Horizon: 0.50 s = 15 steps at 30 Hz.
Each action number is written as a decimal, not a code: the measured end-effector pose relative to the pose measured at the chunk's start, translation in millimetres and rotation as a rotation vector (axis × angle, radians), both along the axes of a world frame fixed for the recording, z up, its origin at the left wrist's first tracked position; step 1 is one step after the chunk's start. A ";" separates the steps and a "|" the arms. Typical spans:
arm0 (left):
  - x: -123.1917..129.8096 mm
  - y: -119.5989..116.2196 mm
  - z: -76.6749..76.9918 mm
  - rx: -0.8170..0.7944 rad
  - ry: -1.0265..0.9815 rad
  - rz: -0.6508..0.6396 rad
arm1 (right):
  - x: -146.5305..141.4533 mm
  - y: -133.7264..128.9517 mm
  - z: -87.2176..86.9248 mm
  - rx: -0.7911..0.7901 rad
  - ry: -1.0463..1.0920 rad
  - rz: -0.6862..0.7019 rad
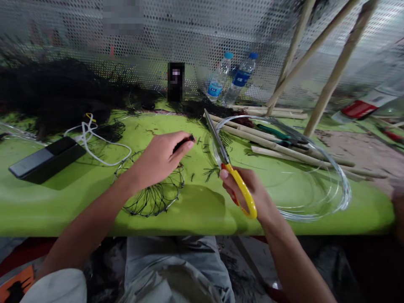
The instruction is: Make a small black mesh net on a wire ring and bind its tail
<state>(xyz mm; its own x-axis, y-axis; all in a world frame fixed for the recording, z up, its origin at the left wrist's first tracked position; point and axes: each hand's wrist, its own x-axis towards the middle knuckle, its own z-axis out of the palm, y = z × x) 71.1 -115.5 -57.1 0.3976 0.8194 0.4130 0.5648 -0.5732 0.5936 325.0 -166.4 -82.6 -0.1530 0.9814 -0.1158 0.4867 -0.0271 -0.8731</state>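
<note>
My left hand (160,158) is closed, with a small dark piece (183,143) between thumb and fingers; its kind cannot be made out. Just below that hand lies a round wire hoop strung with black netting (151,198), partly covered by my forearm. In my right hand (244,185) is a pair of scissors (232,168) with yellow and red handles. Their blades look closed together and point up and away over the table. Short black cord scraps (211,171) lie between the two hands. A coil of clear wire or line (342,193) spreads beside and behind my right hand.
The green-covered table (195,219) holds a dark power bank (47,160) with a white cable (107,162) at left. Black netting (63,92) is heaped at the back. Two water bottles (217,80) stand against the perforated metal panel. Wooden sticks (268,139) and green-handled pliers (274,132) lie right.
</note>
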 end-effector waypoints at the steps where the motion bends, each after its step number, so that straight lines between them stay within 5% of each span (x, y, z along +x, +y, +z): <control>1: -3.0 1.4 1.0 -0.027 -0.044 -0.005 | 0.7 4.9 1.5 0.005 0.032 0.021; 7: -13.1 6.4 1.7 -0.140 -0.232 -0.068 | -10.5 40.2 11.8 0.024 0.132 0.081; 12: -6.6 1.8 -0.1 -0.226 -0.313 -0.109 | -40.7 80.0 22.1 0.084 -0.541 0.136; 15: 0.3 -4.0 -2.9 -0.313 -0.489 -0.167 | -66.4 98.1 23.8 0.124 -0.723 0.120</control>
<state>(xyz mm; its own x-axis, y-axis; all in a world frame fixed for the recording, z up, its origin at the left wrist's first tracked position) 71.4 -119.6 -60.0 0.3563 0.8744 0.3295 0.1011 -0.3866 0.9167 258.7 -68.2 -58.8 -0.1875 0.9753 -0.1171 0.9346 0.1404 -0.3270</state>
